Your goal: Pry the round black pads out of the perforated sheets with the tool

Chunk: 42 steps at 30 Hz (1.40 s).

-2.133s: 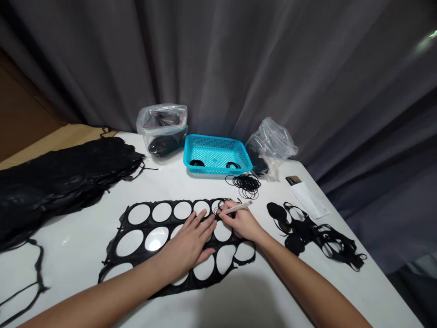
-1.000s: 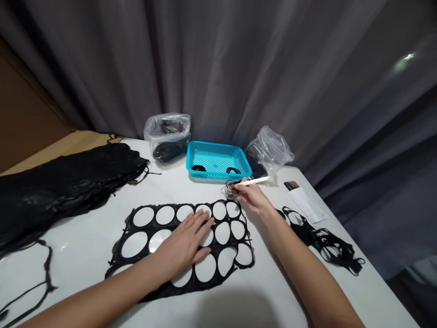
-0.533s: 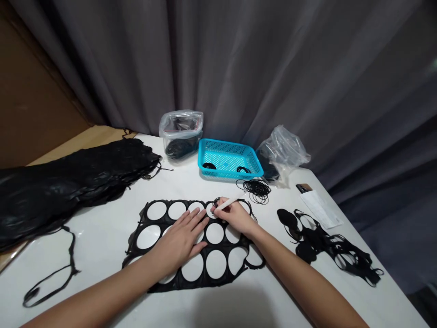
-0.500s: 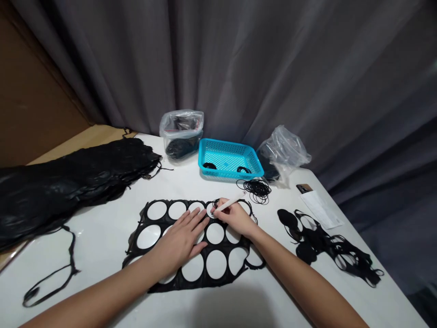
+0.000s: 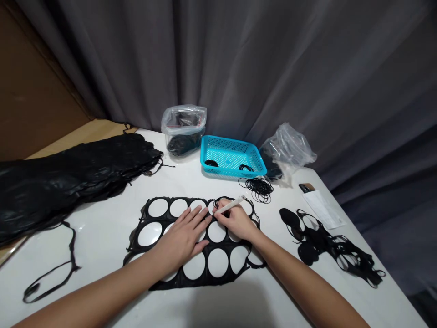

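A black sheet [image 5: 213,246] with rows of round holes lies on the white table, which shows through the holes. My left hand [image 5: 182,237] rests flat on its middle, fingers stretched out and slightly spread. Up by the sheet's top row, my right hand [image 5: 234,221] is closed around a slim white pen-like tool [image 5: 232,204]. The tool slants, its lower tip hidden by my fingers at the edge of a hole. Thin black loops curl beside those fingers, partly covered.
A blue basket [image 5: 232,171] with a few black pieces stands behind, between two clear plastic bags [image 5: 184,119]. Black rings [image 5: 258,189] lie in front of it. Black scraps [image 5: 319,243] and a paper slip [image 5: 322,209] are at right, a stack of black sheets [image 5: 68,182] at left.
My right hand has turned the tool slightly, so it lies at a different slant near the same hole. My left hand stays on the sheet. The whole view has shifted a little.
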Each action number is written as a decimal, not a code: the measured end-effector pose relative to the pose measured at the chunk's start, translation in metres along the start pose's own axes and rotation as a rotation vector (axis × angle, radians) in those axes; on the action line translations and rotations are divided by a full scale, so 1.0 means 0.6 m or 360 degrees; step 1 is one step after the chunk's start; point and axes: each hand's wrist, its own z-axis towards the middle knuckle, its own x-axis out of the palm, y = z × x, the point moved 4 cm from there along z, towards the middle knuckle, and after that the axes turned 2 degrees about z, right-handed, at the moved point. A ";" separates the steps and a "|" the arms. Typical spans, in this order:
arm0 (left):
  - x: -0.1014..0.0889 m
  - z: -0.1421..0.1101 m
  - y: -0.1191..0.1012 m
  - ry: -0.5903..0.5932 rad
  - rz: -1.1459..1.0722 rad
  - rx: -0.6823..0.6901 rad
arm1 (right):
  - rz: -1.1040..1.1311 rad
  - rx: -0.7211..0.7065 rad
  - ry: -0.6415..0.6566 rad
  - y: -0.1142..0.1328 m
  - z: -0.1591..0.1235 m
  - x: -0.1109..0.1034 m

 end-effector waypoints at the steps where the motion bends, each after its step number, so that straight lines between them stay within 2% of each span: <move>1: 0.000 0.000 0.000 -0.0006 -0.0008 -0.0006 | -0.0058 -0.0054 -0.0012 0.003 -0.004 0.003; 3: 0.001 0.000 0.001 -0.0018 -0.0021 -0.0013 | -0.0249 -0.0216 -0.0015 0.012 -0.016 0.012; 6: 0.005 0.000 0.002 -0.0025 -0.0026 -0.0010 | -0.0638 -0.0479 0.0104 0.022 -0.030 0.030; 8: 0.008 0.000 0.002 -0.0021 -0.0021 -0.0015 | -0.0836 -0.0530 0.0130 0.018 -0.022 0.022; 10: 0.008 0.000 0.002 -0.0006 -0.0011 -0.0028 | -0.0954 -0.0429 -0.0057 0.005 0.002 -0.017; 14: 0.006 -0.002 0.003 -0.0013 -0.0021 -0.0052 | -0.0936 -0.0064 -0.0777 -0.032 0.047 -0.143; 16: 0.005 -0.003 0.004 -0.0022 -0.0039 -0.0055 | -0.0622 0.0068 -0.0993 -0.049 0.051 -0.187; 18: 0.003 -0.002 0.007 -0.0023 -0.0049 -0.0056 | -0.0093 0.0221 -0.1015 -0.067 0.046 -0.200; 21: -0.009 0.000 0.007 -0.0054 -0.0069 -0.0065 | 0.0503 0.0407 -0.0815 -0.075 0.037 -0.173; 25: -0.044 -0.005 -0.011 -0.0110 -0.0144 -0.0016 | 0.1192 0.0602 -0.0411 -0.052 0.019 -0.102; 28: -0.051 -0.025 -0.037 -0.0042 -0.0213 0.0075 | 0.1386 0.0637 -0.0127 -0.020 -0.009 -0.052; 30: -0.042 -0.044 -0.052 0.0001 -0.0208 0.0116 | 0.1277 0.0606 0.0057 0.000 -0.034 -0.023; 33: -0.025 -0.068 -0.063 -0.0002 -0.0160 0.0119 | 0.0739 0.0450 0.0195 0.020 -0.072 0.009; 35: -0.017 -0.076 -0.064 0.0000 -0.0151 0.0109 | 0.0336 0.0298 0.0170 0.028 -0.089 0.021; 37: -0.015 -0.078 -0.063 0.0017 -0.0152 0.0105 | 0.0096 0.0189 0.0104 0.032 -0.098 0.027; 42: -0.017 -0.076 -0.061 0.0051 -0.0153 0.0085 | -0.0071 0.0090 0.0012 0.033 -0.099 0.030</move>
